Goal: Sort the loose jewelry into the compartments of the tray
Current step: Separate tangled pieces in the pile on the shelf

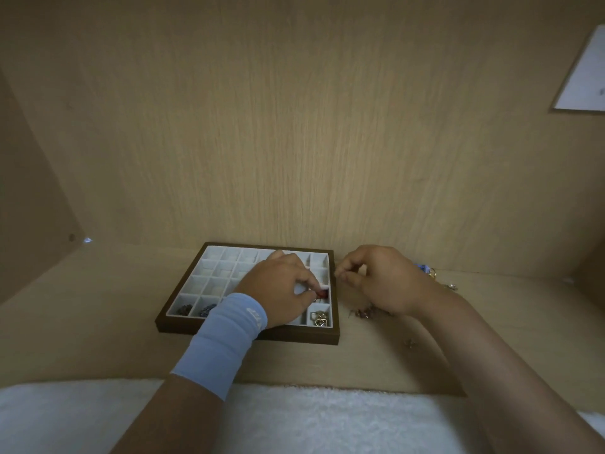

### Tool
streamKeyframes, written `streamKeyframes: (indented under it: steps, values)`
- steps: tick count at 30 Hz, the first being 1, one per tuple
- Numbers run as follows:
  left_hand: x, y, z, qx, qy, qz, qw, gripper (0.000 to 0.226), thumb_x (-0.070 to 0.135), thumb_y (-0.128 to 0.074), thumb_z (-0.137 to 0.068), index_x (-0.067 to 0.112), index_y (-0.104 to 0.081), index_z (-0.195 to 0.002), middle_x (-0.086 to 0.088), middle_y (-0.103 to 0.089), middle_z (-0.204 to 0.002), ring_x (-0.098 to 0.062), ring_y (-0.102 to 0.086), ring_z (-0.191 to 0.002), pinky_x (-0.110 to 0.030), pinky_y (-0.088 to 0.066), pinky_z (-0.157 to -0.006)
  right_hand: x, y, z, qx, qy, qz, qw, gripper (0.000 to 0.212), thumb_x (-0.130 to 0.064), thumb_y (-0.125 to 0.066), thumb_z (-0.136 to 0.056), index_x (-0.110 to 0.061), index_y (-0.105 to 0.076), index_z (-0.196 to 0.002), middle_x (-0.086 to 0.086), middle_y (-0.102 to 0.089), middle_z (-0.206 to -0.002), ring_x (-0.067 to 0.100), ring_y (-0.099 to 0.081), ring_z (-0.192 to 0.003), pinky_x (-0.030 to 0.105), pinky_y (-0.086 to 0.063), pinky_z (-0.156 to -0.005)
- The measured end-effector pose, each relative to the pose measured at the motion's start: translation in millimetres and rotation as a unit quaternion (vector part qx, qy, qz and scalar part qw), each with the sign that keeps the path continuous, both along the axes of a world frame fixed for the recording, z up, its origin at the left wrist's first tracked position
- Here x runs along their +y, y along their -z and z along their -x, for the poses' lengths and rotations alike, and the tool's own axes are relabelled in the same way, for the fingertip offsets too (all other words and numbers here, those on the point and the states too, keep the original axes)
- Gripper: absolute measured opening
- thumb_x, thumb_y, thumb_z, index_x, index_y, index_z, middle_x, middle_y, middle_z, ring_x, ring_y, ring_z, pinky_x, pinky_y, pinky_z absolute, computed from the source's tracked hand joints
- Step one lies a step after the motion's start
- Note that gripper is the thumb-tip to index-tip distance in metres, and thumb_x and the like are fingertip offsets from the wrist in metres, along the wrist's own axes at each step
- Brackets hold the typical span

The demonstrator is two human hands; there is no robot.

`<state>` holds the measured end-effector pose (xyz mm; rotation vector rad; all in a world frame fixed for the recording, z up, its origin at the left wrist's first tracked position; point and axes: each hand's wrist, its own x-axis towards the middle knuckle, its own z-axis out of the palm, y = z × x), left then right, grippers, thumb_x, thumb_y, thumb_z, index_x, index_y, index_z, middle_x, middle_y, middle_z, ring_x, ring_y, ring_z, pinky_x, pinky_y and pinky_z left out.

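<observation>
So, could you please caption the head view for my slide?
Left hand pinches a red piece over the tray; right hand curled alongside.

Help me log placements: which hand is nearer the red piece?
Left. The left hand pinches the red piece over the tray; the right hand is beside the tray's right edge, clear of it.

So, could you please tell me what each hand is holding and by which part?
The left hand pinches a small red piece by its left end; whether the right hand holds anything cannot be told.
</observation>
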<state>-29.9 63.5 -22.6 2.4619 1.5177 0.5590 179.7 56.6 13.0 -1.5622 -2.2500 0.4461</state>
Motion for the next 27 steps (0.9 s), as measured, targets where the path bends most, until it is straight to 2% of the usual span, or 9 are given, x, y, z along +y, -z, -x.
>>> streamKeyframes:
  steps: [5,8,10,12,16,19,23,25,27]
  values:
    - [-7.2,-8.8,-13.6,-0.067,-0.014,-0.018,0.998,0.010,0.035,-0.058,-0.090,0.035,-0.066,-0.097,0.016,-0.052,-0.103,-0.005,-0.045,-0.102,-0.025,-0.041,-0.091,-2.2,-15.9,-42.4,0.003,0.019,0.044,0.999,0.009,-0.027,-0.066,-0.094,-0.029,-0.075,-0.092,-0.017,-0.068,-0.092,-0.010,-0.059,-0.071,0.013,-0.040,-0.067]
    - [-12.3,-12.5,-42.1,-0.089,0.014,-0.001,0.996,0.010,0.033,-0.059,-0.090,0.035,-0.066,-0.096,0.020,-0.053,-0.094,-0.003,-0.048,-0.095,-0.025,-0.043,-0.088,-1.9,-17.4,-62.1,-0.047,0.035,0.070,0.996,0.021,-0.015,-0.069,-0.087,-0.034,-0.071,-0.080,-0.017,-0.070,-0.090,-0.003,-0.062,-0.080,0.009,-0.042,-0.069]
    - [-13.9,-12.5,-65.4,-0.087,0.031,0.018,0.996,0.010,0.032,-0.061,-0.087,0.035,-0.068,-0.094,0.021,-0.052,-0.086,-0.003,-0.049,-0.093,-0.028,-0.045,-0.089,-1.3,-16.9,-69.0,-0.070,0.051,0.093,0.992,0.019,-0.016,-0.070,-0.083,-0.034,-0.071,-0.076,-0.015,-0.071,-0.086,0.006,-0.066,-0.083,0.016,-0.050,-0.074]
    - [-13.5,-10.8,-86.5,-0.073,0.039,0.029,0.996,0.012,0.029,-0.062,-0.086,0.033,-0.069,-0.094,0.017,-0.056,-0.090,-0.007,-0.050,-0.099,-0.029,-0.044,-0.092,-3.0,-17.4,-72.3,-0.090,0.068,0.116,0.987,0.011,-0.021,-0.074,-0.076,-0.032,-0.073,-0.074,-0.014,-0.071,-0.077,0.009,-0.068,-0.079,0.025,-0.054,-0.073]
    - [-9.5,-1.7,-114.0,-0.036,0.051,0.030,0.998,0.014,0.030,-0.062,-0.086,0.032,-0.069,-0.098,0.008,-0.062,-0.103,-0.015,-0.051,-0.106,-0.034,-0.044,-0.096,-3.9,-13.5,-76.1,-0.131,0.085,0.151,0.976,0.017,-0.036,-0.085,-0.056,-0.033,-0.072,-0.066,-0.013,-0.072,-0.069,0.007,-0.069,-0.071,0.027,-0.056,-0.071]
    - [-9.6,7.3,-118.8,-0.035,0.054,0.042,0.997,0.014,0.033,-0.063,-0.086,0.033,-0.070,-0.099,0.009,-0.064,-0.103,-0.015,-0.051,-0.105,-0.036,-0.043,-0.096,-0.5,-6.7,-76.8,-0.134,0.078,0.153,0.976,0.014,-0.033,-0.082,-0.055,-0.036,-0.069,-0.061,-0.014,-0.073,-0.071,0.006,-0.070,-0.072,0.027,-0.059,-0.073]
    - [-6.9,14.5,-111.1,-0.085,0.039,0.043,0.995,0.013,0.031,-0.066,-0.084,0.036,-0.069,-0.096,0.014,-0.062,-0.096,-0.008,-0.051,-0.100,-0.028,-0.043,-0.093,3.1,-6.0,-75.6,-0.114,0.065,0.152,0.980,0.014,-0.022,-0.077,-0.066,-0.033,-0.071,-0.071,-0.009,-0.073,-0.077,0.011,-0.070,-0.075,0.029,-0.060,-0.071]
    - [-6.9,14.0,-107.4,-0.129,0.026,0.054,0.990,0.017,0.029,-0.068,-0.084,0.035,-0.067,-0.099,0.017,-0.061,-0.095,0.002,-0.051,-0.093,-0.015,-0.042,-0.087,3.9,-7.8,-74.9,-0.059,0.056,0.158,0.984,0.015,-0.015,-0.072,-0.074,-0.027,-0.069,-0.082,-0.006,-0.071,-0.074,0.013,-0.066,-0.065,0.025,-0.054,-0.058]
    - [-7.2,11.2,-105.3,-0.203,0.012,0.086,0.975,0.022,0.024,-0.072,-0.082,0.031,-0.066,-0.102,0.018,-0.063,-0.094,0.006,-0.055,-0.087,-0.008,-0.042,-0.082,4.7,-9.6,-73.4,0.010,0.048,0.153,0.987,0.016,-0.012,-0.070,-0.081,-0.021,-0.069,-0.094,-0.004,-0.068,-0.073,0.009,-0.060,-0.056,0.021,-0.048,-0.055]
